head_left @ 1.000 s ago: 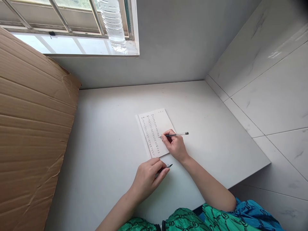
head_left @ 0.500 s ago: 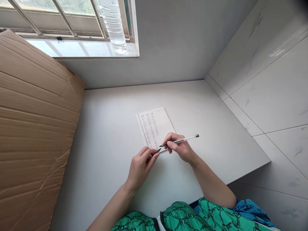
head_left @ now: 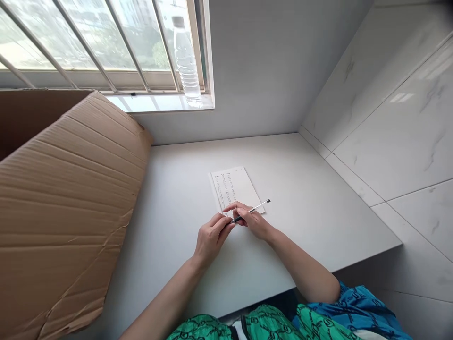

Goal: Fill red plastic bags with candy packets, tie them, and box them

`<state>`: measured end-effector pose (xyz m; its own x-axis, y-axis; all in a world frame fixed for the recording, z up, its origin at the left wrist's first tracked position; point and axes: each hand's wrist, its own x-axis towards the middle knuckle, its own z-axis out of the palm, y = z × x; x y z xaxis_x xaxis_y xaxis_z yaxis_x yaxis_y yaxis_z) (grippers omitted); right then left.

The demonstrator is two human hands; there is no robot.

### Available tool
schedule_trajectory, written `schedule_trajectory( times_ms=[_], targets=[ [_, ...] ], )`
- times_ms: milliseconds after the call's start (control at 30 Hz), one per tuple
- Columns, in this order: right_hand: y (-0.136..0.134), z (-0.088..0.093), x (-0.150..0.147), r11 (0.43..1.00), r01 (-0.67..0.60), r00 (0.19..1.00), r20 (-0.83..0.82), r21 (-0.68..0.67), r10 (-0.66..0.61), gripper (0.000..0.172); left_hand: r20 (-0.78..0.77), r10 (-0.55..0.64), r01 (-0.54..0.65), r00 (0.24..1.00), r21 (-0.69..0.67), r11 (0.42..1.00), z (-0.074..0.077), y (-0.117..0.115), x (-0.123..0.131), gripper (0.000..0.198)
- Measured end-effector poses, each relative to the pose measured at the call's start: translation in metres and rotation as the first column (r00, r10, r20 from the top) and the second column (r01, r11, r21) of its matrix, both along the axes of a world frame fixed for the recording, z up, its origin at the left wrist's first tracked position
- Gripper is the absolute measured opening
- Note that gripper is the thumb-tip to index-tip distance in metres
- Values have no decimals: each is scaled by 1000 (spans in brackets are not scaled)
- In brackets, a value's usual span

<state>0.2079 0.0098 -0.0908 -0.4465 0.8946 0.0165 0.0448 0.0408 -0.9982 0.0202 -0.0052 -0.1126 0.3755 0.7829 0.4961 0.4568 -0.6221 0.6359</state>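
Observation:
My right hand (head_left: pixel 254 224) is closed around a clear-barrelled pen (head_left: pixel 261 205) with a black end, which points up to the right. Between the thumb and fingers of my left hand (head_left: pixel 208 237) is a small black pen cap, mostly hidden by the fingers. The pen's tip end meets the cap, and both hands are close together, almost touching. Just beneath and beyond them lies a white notebook (head_left: pixel 245 185), its page bearing columns of small handwritten marks. My hands cover its near edge.
The notebook lies on a white table (head_left: pixel 170 189). A large open cardboard box (head_left: pixel 78 198) stands on the left. On the sill of the barred window is a clear water bottle (head_left: pixel 187 71). Marble-patterned tiles (head_left: pixel 399 137) line the right wall.
My right hand has moved left and down, bringing the pen's tip to the cap in my left hand. The camera view has tilted up, showing more of the window and the box.

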Motion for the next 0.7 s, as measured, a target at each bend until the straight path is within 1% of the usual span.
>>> schedule_trajectory(
  times_ms=[100,167,233,267,300,367,433,467,500,567,600,667,700],
  targets=[
    [-3,-1,0,999,-35,999,42,26,33,39,-49,7,-4,999,60,998,-2,-2,-2,14],
    [-5,-1,2,999,-49,996,76,22,47,38,-87,20,-13,996,75,997,-1,-4,0,18],
    [-6,1,4,998,-56,996,76,39,53,35,-117,43,-37,992,56,998,0,-5,3,21],
    [-6,1,6,997,-43,997,66,71,38,32,-121,67,-64,990,29,998,1,-6,6,23],
    [-6,3,9,993,-4,999,49,119,-2,29,-120,98,-99,988,2,995,2,-6,9,24],
    [-7,5,14,961,147,988,8,233,-153,24,-85,176,-181,981,-63,981,3,-7,14,31],
    [-7,7,18,887,309,946,-13,343,-324,22,-26,228,-230,973,-136,964,2,-8,16,42],
    [-7,7,19,846,355,924,-10,397,-383,23,-1,240,-236,971,-165,957,1,-8,17,44],
    [-6,7,20,810,370,909,4,454,-417,23,19,245,-237,969,-191,953,1,-8,17,45],
    [-4,6,20,767,325,901,65,554,-429,26,33,242,-231,970,-205,951,0,-8,16,42],
    [-3,5,19,763,273,902,119,587,-414,31,34,244,-233,969,-200,952,0,-8,15,41],
    [-1,2,18,788,126,890,281,603,-358,49,40,255,-242,966,-201,949,0,-8,14,40],
    [-1,1,18,804,50,869,372,592,-328,58,43,262,-249,964,-203,947,0,-8,13,39]
  ],
)
